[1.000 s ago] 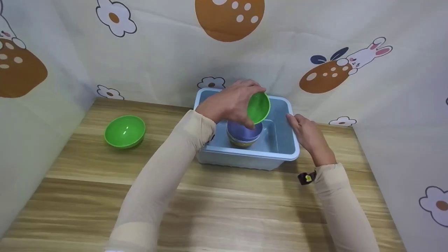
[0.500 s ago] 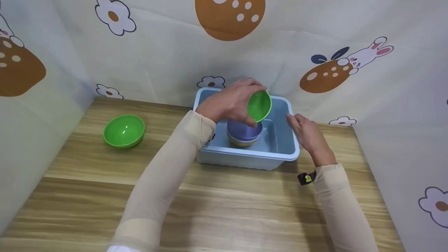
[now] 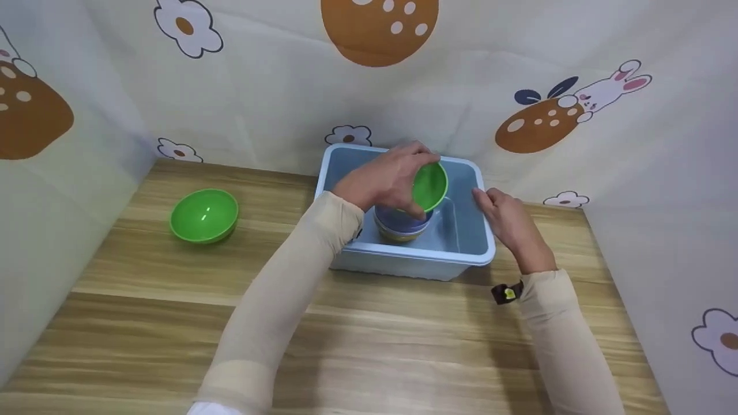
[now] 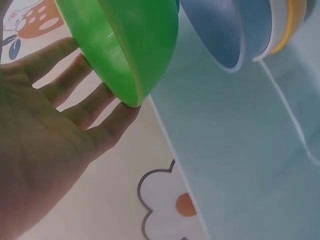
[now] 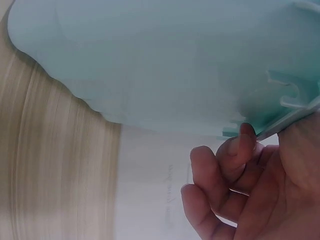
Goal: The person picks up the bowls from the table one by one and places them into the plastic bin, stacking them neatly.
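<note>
My left hand [image 3: 387,176] grips a small green bowl [image 3: 430,185] by its rim, tilted on edge, just above a stack of bowls [image 3: 400,226] whose top one is purple-blue. The stack stands inside a light blue plastic bin [image 3: 467,230]. In the left wrist view the green bowl [image 4: 127,47] lies against my fingers [image 4: 82,107], with the stacked rims [image 4: 240,35] close beside it. My right hand [image 3: 507,222] rests against the bin's right rim; the right wrist view shows its fingers [image 5: 225,170] curled under the bin's edge [image 5: 280,122].
A second green bowl [image 3: 204,215] sits upright on the wooden table [image 3: 369,334] at the left. Cloth walls printed with flowers and rabbits close in the back and both sides. The bin stands against the back wall.
My left hand has lowered the green bowl closer to the stack in the bin. The right hand has stayed on the bin's rim.
</note>
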A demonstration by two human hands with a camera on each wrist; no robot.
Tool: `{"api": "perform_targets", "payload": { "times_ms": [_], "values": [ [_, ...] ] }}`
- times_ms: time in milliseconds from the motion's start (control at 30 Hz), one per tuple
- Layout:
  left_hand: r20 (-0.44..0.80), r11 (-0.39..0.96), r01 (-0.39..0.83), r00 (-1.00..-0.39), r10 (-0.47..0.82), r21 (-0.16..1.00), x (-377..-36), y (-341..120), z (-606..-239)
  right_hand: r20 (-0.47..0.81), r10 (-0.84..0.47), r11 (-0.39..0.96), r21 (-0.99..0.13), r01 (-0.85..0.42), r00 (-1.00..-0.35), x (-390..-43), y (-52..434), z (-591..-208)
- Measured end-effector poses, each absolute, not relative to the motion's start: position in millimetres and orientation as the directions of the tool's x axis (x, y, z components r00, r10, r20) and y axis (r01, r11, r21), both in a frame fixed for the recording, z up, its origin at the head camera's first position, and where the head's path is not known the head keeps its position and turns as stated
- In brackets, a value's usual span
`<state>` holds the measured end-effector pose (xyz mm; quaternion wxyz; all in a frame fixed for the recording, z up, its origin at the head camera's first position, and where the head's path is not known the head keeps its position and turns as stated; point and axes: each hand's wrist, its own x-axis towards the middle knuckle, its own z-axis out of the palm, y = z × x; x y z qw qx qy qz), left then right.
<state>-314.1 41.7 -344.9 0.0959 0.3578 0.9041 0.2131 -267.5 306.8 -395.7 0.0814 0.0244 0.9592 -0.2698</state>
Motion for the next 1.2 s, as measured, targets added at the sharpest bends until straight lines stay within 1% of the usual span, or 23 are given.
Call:
{"api": "perform_targets", "payload": {
  "times_ms": [100,233,367,633,733,867,1033,1200],
  "values": [
    [-0.020,0.654,0.605,-0.727,0.687,0.454,-313.2,44.4,-348.8,-0.183,0.004,0.847,-0.523,0.101,-0.983,-267.0,306.9,-394.9],
    [-0.023,0.664,0.616,-0.726,0.687,0.424,-311.8,45.5,-352.3,-0.204,0.003,0.838,-0.533,0.113,-0.979,-266.8,305.9,-394.6],
    [-0.022,0.673,0.616,-0.731,0.682,0.409,-310.9,45.5,-354.2,-0.201,0.001,0.835,-0.539,0.111,-0.980,-266.8,305.2,-394.6],
    [-0.033,0.675,0.602,-0.735,0.677,0.427,-310.8,45.9,-357.1,-0.209,-0.004,0.827,-0.550,0.114,-0.978,-266.6,306.0,-393.9],
    [-0.033,0.673,0.602,-0.735,0.678,0.429,-313.2,46.4,-359.5,-0.182,-0.002,0.832,-0.546,0.099,-0.983,-266.3,306.5,-394.7],
    [-0.060,0.686,0.589,-0.738,0.672,0.426,-316.1,47.4,-363.3,-0.163,0.001,0.840,-0.535,0.090,-0.987,-266.7,307.1,-396.6],
    [-0.102,0.706,0.573,-0.742,0.662,0.415,-316.3,47.3,-365.0,-0.194,0.008,0.837,-0.535,0.113,-0.981,-267.0,306.9,-396.5],
    [-0.108,0.713,0.588,-0.738,0.667,0.383,-317.0,46.5,-366.0,-0.212,0.010,0.821,-0.556,0.129,-0.977,-267.0,306.7,-396.0]
  ]
}}
